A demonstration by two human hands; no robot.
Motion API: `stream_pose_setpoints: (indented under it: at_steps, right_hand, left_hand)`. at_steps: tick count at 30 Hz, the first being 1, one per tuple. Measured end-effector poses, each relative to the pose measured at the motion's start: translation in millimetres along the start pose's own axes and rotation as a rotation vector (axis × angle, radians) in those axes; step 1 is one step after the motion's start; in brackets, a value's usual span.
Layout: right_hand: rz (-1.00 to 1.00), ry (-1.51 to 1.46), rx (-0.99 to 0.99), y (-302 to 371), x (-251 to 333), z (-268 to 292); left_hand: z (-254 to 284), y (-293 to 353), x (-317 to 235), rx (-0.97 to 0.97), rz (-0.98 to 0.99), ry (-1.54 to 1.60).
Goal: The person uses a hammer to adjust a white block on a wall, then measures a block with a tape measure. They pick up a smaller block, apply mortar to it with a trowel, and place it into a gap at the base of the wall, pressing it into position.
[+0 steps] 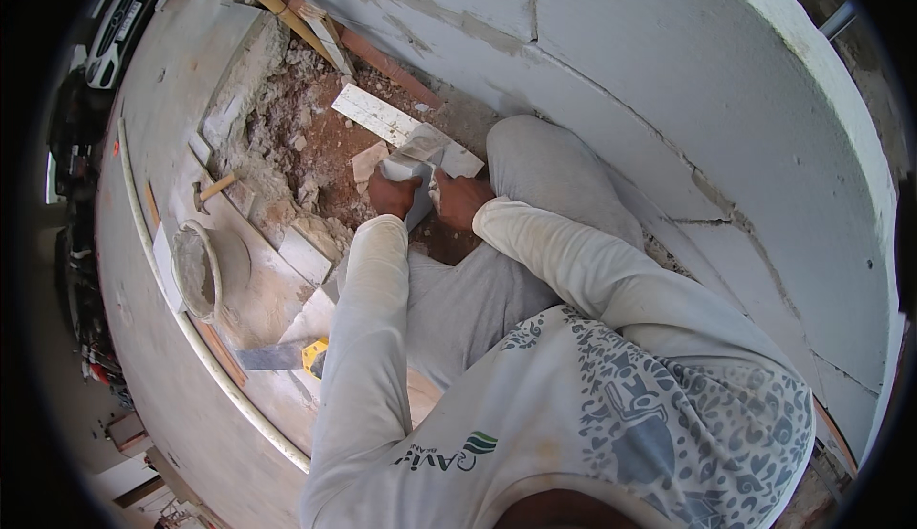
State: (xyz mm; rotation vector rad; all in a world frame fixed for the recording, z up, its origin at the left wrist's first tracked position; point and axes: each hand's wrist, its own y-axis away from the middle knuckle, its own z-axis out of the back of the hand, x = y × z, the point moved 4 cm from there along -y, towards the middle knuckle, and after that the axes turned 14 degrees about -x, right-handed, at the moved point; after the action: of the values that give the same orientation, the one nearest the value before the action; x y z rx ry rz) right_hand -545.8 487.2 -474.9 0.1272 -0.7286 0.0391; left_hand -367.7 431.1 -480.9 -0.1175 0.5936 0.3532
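A pale grey block piece stands between my two hands, in front of my bent knees. My left hand grips its left side with curled fingers. On the other side, my right hand is closed against its upper right edge, the fingertips partly hidden. Just beyond the block lies a long white board, speckled with dirt. A flat grey piece rests at the block's top, partly over the board. To the left of the block is a broken beige chunk.
A tall block wall runs along my right. Broken earth lies ahead. On the left are a hammer, a mortar-stained bucket, a handsaw with a yellow handle and a long pale pipe. A car is parked far left.
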Motion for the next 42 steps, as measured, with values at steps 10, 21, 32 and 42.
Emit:
stream_pose_setpoints:
  at_steps: [10, 21, 32, 42]
  right_hand:
    - [0.023, -0.006, 0.06, 11.8, 9.3, 14.2]
    - [0.036, -0.057, 0.055, 17.4, 12.6, 6.8]
    - [-0.052, -0.03, 0.038, -3.1, 5.1, 3.5]
    - [0.102, 0.026, 0.092, 16.2, 23.9, 7.3]
  left_hand:
    - [-16.5, -9.8, 15.3, -0.067, -0.055, -0.054]
    - [-5.9, -10.8, 25.3, -0.091, -0.016, -0.045]
    - [-12.3, -13.1, 21.3, -0.076, -0.104, -0.038]
    - [-8.0, -8.8, 12.8, -0.08, -0.086, -0.098]
